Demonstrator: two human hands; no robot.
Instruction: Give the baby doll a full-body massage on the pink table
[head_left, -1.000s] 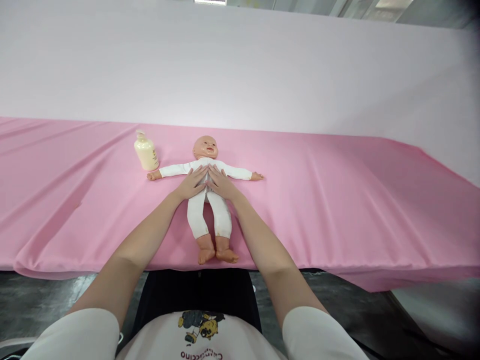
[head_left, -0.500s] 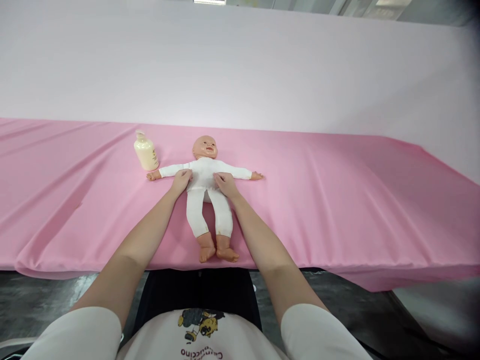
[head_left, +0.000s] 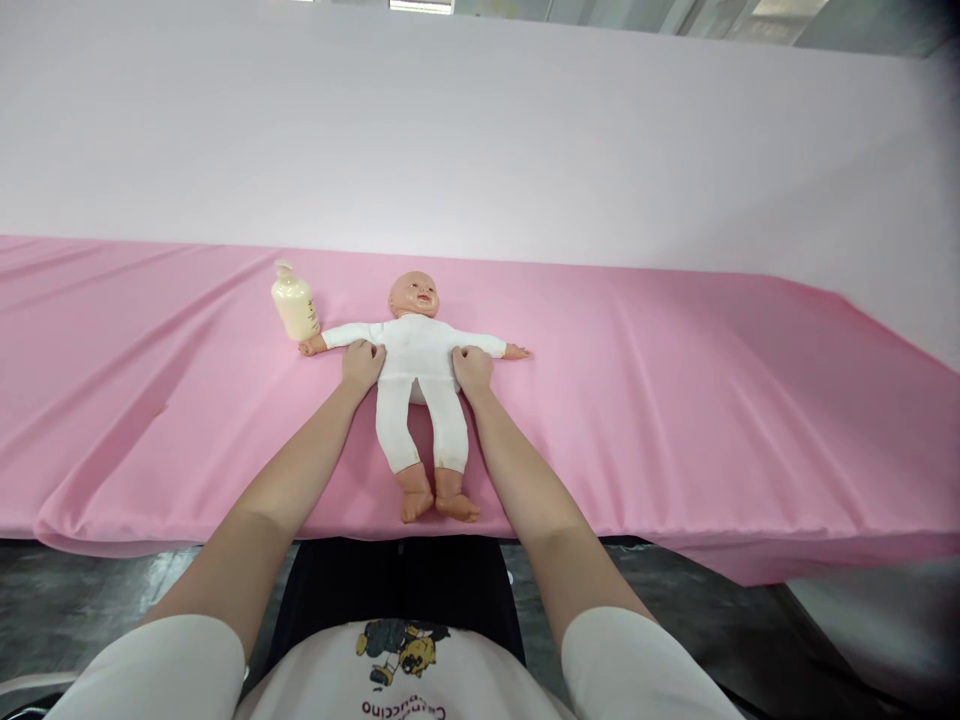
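Note:
A baby doll (head_left: 414, 345) in a white suit lies on its back on the pink cloth, arms spread wide and feet toward me. My left hand (head_left: 363, 362) is closed at the left side of its torso, just under the arm. On the opposite side my right hand (head_left: 472, 370) is also closed, its knuckles up against the doll's side. Both hands appear to grip the doll at its sides; the fingertips are tucked out of sight. A cream pump bottle (head_left: 296, 305) stands by the doll's hand at left.
Pink cloth (head_left: 675, 420) with folds covers the table and hangs over its front edge. Behind the table rises a plain white wall (head_left: 480, 130). Below the near edge is a dark grey floor (head_left: 60, 585).
My right hand has moved outward from the doll's chest to its right side. My left hand has curled more at the left side. The view has shifted slightly.

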